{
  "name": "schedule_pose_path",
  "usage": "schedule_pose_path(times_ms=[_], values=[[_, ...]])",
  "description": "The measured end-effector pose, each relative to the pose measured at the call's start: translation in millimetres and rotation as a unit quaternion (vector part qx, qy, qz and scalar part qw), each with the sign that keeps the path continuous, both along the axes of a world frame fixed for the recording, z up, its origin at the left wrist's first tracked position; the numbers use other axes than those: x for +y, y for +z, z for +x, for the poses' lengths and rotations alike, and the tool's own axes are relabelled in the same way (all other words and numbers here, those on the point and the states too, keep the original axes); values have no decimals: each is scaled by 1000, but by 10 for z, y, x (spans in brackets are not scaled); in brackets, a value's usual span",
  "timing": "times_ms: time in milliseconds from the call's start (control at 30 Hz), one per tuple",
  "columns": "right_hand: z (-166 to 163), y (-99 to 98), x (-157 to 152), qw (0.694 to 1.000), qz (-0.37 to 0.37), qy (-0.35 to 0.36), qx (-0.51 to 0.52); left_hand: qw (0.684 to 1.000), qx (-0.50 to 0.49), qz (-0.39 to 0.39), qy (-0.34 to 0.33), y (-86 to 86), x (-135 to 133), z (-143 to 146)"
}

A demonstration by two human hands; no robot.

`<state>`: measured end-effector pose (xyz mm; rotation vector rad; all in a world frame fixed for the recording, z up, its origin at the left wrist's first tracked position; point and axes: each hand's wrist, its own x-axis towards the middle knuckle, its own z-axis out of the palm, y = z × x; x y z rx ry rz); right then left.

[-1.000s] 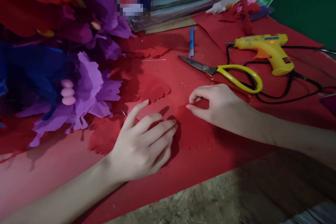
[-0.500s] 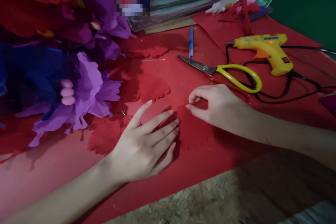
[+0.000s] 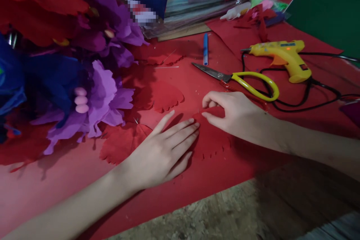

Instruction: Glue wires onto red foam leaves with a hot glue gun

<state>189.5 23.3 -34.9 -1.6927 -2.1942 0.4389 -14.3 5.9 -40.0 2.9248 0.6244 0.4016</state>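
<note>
Left hand (image 3: 163,146) flat, fingers extended, pressing red paper petal (image 3: 210,138) at frame centre, right hand (image 3: 236,116) thumb and forefinger pinched on petal's upper edge, scissors (image 3: 242,78) just above

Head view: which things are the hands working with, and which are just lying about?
In use: red scalloped paper petal, touched by the flat left hand, pinched by the right hand.
Lying about: yellow-handled scissors, yellow glue gun, blue pen, purple paper flowers.
</note>
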Motion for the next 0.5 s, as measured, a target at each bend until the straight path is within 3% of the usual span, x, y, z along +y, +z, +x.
schedule_pose_path(times_ms=[167,367,500], values=[[101,139,-57,982,143,93,-81,1000,-3,-14,-5,-7,9,-4],[193,27,-188,939,142,296,-103,1000,8,-11,-1,15,20,23],[231,-78,-187,930,154,324,-82,1000,14,-14,2,9,32,23]])
